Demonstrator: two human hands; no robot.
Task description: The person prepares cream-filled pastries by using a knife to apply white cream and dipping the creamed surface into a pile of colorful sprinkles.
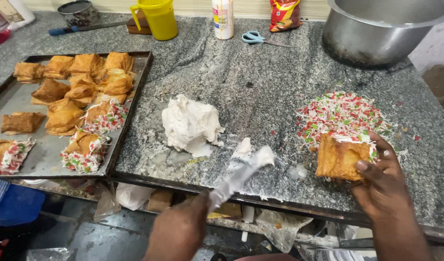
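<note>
Right hand point(383, 186) grips pastry point(341, 157) at edge of sprinkle pile point(345, 116) on desk point(260, 82). Left hand point(179, 229) grips cream-coated knife point(241, 175). Tray point(38, 157) left of pile holds pastries, several coated.

One view only, worn on the head, looking steeply down and forward across the table point(260, 82) from its near edge. Close in: left hand point(178, 232) and right hand point(383, 186) low in frame, cut by the bottom border. Far wall edge just at the top. Tray point(135, 96) to the left, pot point(376, 34) top right, floor below the near edge.
</note>
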